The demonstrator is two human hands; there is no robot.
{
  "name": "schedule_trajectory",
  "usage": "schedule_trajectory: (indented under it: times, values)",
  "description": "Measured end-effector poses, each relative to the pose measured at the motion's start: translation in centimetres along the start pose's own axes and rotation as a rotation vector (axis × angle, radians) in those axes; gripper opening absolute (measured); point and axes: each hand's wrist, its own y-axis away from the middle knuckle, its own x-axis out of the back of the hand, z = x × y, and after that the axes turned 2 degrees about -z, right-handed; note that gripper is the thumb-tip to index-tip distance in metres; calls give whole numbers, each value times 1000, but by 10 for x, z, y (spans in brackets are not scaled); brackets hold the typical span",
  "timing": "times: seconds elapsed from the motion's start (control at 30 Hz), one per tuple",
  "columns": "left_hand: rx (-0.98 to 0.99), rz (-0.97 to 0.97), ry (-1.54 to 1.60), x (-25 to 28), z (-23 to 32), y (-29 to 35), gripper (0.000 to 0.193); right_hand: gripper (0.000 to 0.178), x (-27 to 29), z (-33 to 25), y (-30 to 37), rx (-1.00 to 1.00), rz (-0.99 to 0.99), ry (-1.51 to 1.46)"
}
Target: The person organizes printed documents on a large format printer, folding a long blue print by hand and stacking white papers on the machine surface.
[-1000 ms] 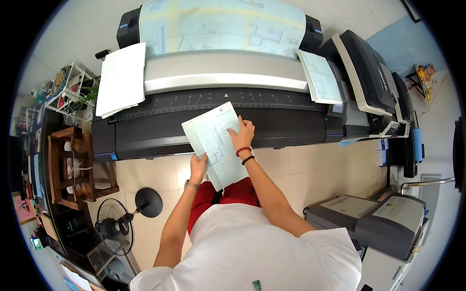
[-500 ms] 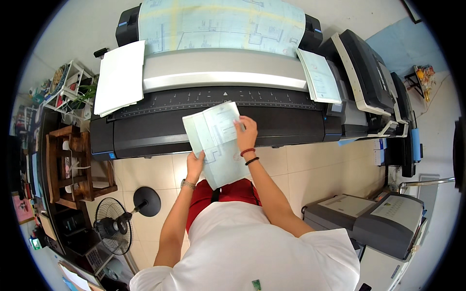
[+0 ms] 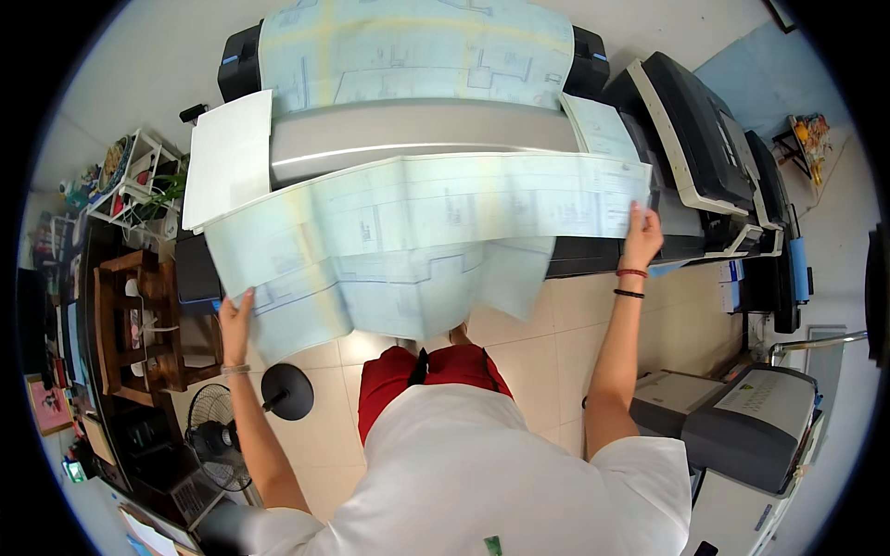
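A large pale blue-green drawing sheet (image 3: 417, 208) with blue plan lines and yellowish fold bands stretches between my hands, partly unfolded, its lower part hanging in creases. My left hand (image 3: 237, 324) grips its lower left edge, fingers mostly behind the paper. At the right end my right hand (image 3: 642, 232) pinches the sheet near its printed corner. The sheet spreads in front of a wide black and grey large-format machine (image 3: 417, 132), hiding much of its front ledge. A similar drawing (image 3: 417, 56) lies over the machine's back.
White papers (image 3: 227, 153) lie on the machine's left end, folded drawings (image 3: 601, 125) on its right. A black office machine (image 3: 695, 139) stands at right, a grey one (image 3: 751, 417) lower right. A fan (image 3: 218, 435) and wooden stool (image 3: 134, 324) are at left.
My hands have moved far apart, left and right. The folded drawing between them has opened into a wide sheet that covers the machine's front.
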Motion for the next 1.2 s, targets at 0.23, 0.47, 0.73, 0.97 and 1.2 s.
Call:
schedule_trajectory:
  times: [0.23, 0.47, 0.73, 0.97, 1.2]
  values:
    - [12, -141, 6, 41, 6, -9, 25, 19, 49, 19, -41, -61, -110, 157]
    - [-110, -21, -70, 39, -2, -36, 15, 20, 42, 44, -80, -39, -87, 191]
    - [-317, 291, -335, 32, -43, -24, 22, 25, 18, 61, -109, -47, -5, 6]
    - [18, 359, -590, 0, -141, 29, 45, 33, -17, 127, -56, 1, -23, 435]
    - [199, 162, -607, -33, -208, 90, 47, 29, -15, 174, -18, -117, -162, 441]
